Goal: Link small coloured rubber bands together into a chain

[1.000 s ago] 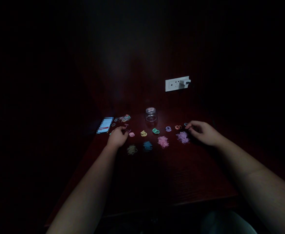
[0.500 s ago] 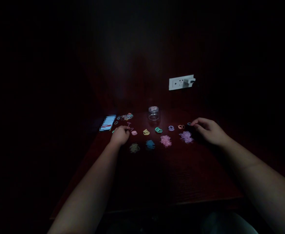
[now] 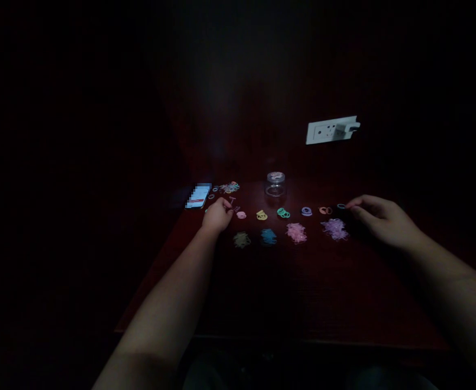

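Note:
My left hand (image 3: 218, 215) rests low over the table's left part, fingers drawn together beside a few thin purple bands (image 3: 237, 209); what they hold, if anything, is too small to make out. To its right runs a row of small hair ties: pink (image 3: 241, 215), yellow (image 3: 262, 215), green (image 3: 283, 213), purple (image 3: 306, 211) and orange (image 3: 323, 210). At the row's right end, my right hand (image 3: 378, 216) pinches at the edge of a pale blue hair tie (image 3: 341, 206). Nearer lie piles of rubber bands: olive (image 3: 242, 239), blue (image 3: 268, 236), pink (image 3: 296, 233) and violet (image 3: 335, 229).
A clear lidded jar (image 3: 275, 187) stands behind the row. At the back left, a lit phone (image 3: 198, 195) lies next to a mixed heap of bands (image 3: 230, 187). A wall socket (image 3: 331, 130) with a plug is above the dark red table (image 3: 287, 292).
The view has turned left, so everything sits further right in the picture. Both hands stay near the same things, with the right fingertips still at the pale blue hair tie.

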The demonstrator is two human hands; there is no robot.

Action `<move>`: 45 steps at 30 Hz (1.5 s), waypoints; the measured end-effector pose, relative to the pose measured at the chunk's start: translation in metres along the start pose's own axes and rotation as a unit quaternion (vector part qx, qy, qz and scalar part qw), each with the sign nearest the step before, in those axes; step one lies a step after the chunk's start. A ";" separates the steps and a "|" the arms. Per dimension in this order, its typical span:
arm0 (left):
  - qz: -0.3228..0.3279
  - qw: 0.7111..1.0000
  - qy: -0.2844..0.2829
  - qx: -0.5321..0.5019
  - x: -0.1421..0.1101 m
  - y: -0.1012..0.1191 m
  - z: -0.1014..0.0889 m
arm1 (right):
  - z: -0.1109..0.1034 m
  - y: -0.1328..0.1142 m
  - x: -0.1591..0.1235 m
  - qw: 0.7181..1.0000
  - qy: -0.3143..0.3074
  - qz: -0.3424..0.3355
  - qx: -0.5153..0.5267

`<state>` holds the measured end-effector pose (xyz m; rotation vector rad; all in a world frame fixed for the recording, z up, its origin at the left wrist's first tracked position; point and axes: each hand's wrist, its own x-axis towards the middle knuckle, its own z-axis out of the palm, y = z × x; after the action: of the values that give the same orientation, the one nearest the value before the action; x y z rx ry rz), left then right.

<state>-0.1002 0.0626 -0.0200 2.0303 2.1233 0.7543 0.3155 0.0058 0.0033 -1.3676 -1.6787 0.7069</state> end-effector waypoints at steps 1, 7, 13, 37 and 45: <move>0.001 1.000 -0.003 0.000 0.000 0.001 0.000 | 0.000 0.000 0.000 1.000 -0.001 0.001 0.004; 0.005 1.000 -0.028 -0.002 -0.002 0.005 -0.005 | 0.001 -0.001 -0.002 0.999 0.009 -0.034 -0.006; -0.003 1.000 -0.024 -0.014 -0.001 0.005 -0.005 | 0.001 0.003 0.001 1.000 0.020 -0.013 -0.005; -0.002 0.972 0.053 -0.228 0.006 -0.002 0.010 | 0.000 0.009 0.003 1.000 0.010 -0.011 -0.010; 0.002 0.972 0.050 -0.232 0.009 -0.005 0.015 | 0.000 0.003 0.003 0.999 0.009 -0.031 -0.026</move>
<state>-0.0990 0.0755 -0.0331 1.7760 1.7682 1.2397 0.3168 0.0095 0.0012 -1.3482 -1.7278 0.6168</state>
